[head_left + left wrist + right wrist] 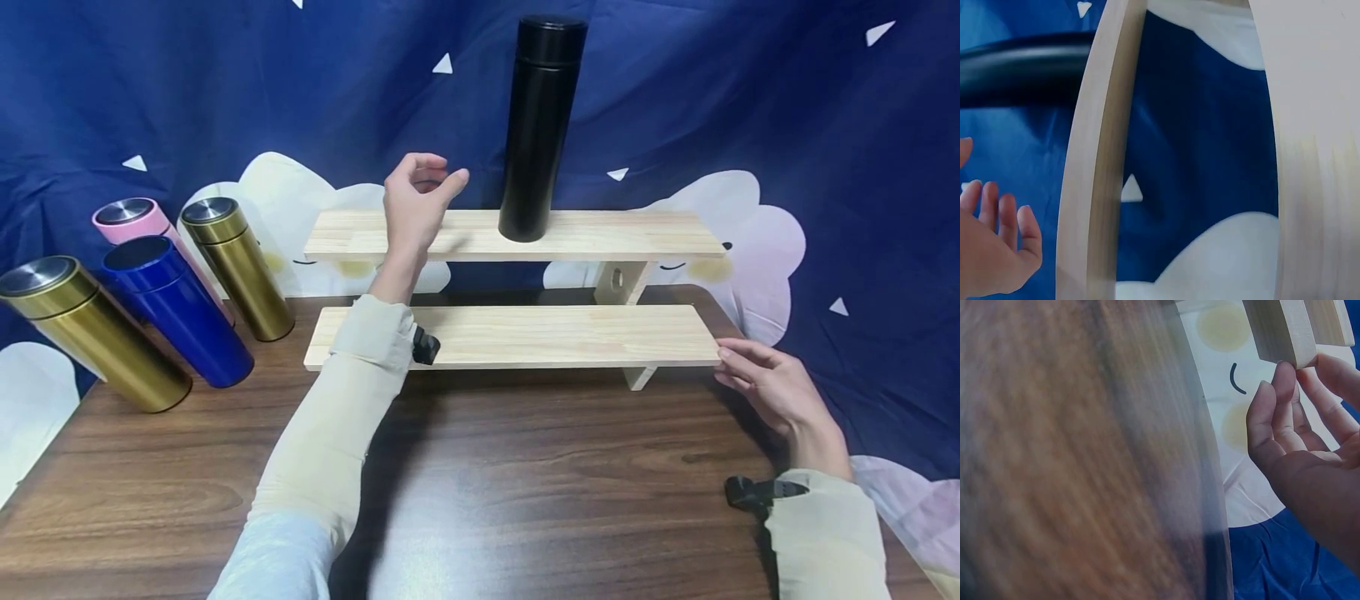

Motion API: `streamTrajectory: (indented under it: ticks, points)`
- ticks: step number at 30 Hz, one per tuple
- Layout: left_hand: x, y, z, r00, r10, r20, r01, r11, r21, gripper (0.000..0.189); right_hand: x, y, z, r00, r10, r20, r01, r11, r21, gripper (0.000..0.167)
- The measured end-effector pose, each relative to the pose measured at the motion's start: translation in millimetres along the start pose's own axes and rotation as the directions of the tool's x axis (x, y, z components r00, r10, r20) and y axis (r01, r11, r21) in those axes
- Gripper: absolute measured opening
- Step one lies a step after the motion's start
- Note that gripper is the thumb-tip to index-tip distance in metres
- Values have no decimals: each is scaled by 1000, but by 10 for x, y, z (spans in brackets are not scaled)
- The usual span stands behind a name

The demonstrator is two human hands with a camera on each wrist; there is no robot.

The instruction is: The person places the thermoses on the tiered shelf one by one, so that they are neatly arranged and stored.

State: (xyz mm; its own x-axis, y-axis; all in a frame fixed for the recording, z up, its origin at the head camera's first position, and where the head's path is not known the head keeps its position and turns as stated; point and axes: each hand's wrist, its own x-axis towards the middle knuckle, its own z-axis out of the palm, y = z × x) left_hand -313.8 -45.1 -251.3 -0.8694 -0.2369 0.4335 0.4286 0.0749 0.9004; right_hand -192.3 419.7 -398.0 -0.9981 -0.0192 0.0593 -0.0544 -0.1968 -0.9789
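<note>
A black thermos bottle (542, 133) stands upright on the upper board of a two-tier wooden shelf (630, 234). To its left, my left hand (420, 200) hovers above that board with fingers loosely curved, holding nothing and apart from the bottle. In the left wrist view, the fingers of the left hand (1000, 244) are beside the board edge, and the bottle (1022, 72) shows only in part. My right hand (780, 392) pinches the right end of the lower board; the right wrist view shows its fingertips (1284, 378) on the board's corner.
On the left of the brown table (525, 467) stand two gold bottles (97, 342) (240, 271), a blue bottle (180, 312) and a pink bottle (153, 225), close together. A dark blue curtain (675, 92) with white cloud shapes hangs directly behind the shelf.
</note>
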Motion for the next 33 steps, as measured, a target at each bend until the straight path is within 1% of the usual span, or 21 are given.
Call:
streamTrajectory:
  ticks: [2, 9, 15, 21, 24, 29, 33]
  points:
    - [-6, -13, -78, 1000, 0, -21, 0, 1000, 0, 35, 3, 3, 0, 1000, 2, 0, -2, 1000, -4, 23]
    - [-30, -87, -339, 995, 4, -98, -9, 999, -43, 31, 5, 2, -8, 1000, 5, -4, -5, 1000, -19, 22]
    - [-63, -146, -501, 992, -20, -124, 15, 999, -39, 25, 3, 12, -7, 1000, -3, 1, 3, 1000, -28, 23]
    - [-77, -158, -595, 986, -47, -157, 38, 997, -61, 17, 4, 10, -14, 1000, -7, 2, 7, 999, -40, 23]
    - [-84, -157, -625, 984, -57, -169, 47, 997, -64, 18, 5, 9, -18, 1000, -6, 4, 6, 999, -37, 23]
    - [-106, -161, -659, 986, -53, -159, 48, 998, -38, 25, 6, 12, -19, 1000, -12, 11, 12, 1000, -25, 24]
    - [-123, -168, -699, 984, -51, -169, 47, 999, -24, 22, -1, 11, -17, 1000, -11, 11, 11, 1000, -22, 24]
